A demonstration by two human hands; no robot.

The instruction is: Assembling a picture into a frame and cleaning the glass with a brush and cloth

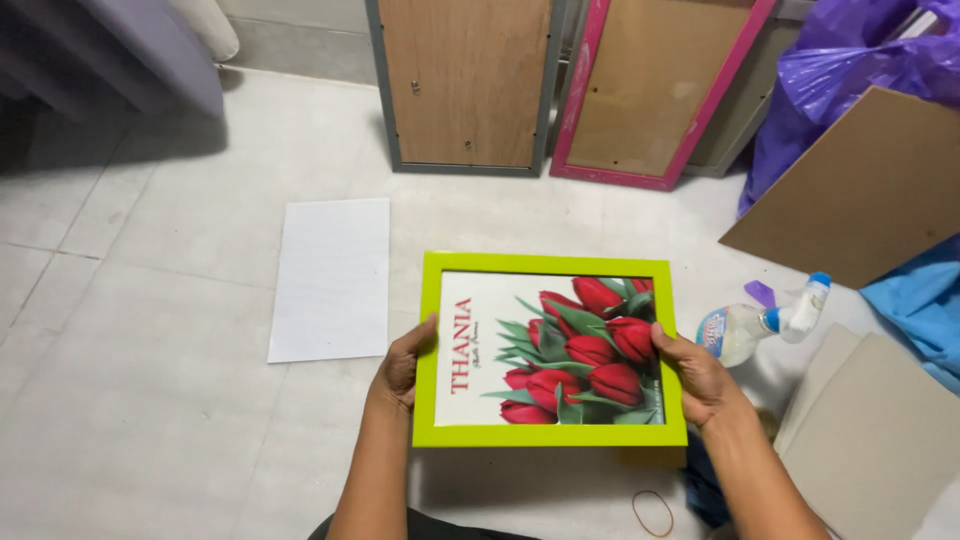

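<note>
So the whole thing happens on a pale tiled floor (150,400). At the back wall lean two framed boards showing their brown backs, one grey-framed (465,85) and one pink-framed (655,90), with a purple plastic bag (850,70) bunched up at the right and a loose brown backing board (865,190) tilted in front of it. Grey cardboard sheets (880,440) lie at the lower right.

The main item is a lime-green picture frame (550,350) with a red tulip print in it, held face up just above the floor, right in front of the person. Its long axis runs left to right, so each hand sits at a short end: the left hand (400,365) has its fingers wrapped on the left edge, the right hand (695,375) grips the right edge with the thumb lying over the glass. Both are equally close; neither leads.

A white sheet of paper (330,280) lies flat just left of the frame, not touching it. A spray bottle (760,325) lies on its side just right of the right hand. A rubber band (652,513) sits near the bottom edge.

Fingers under the frame are hidden, and the dark blue thing under the right wrist I can't make out.
</note>
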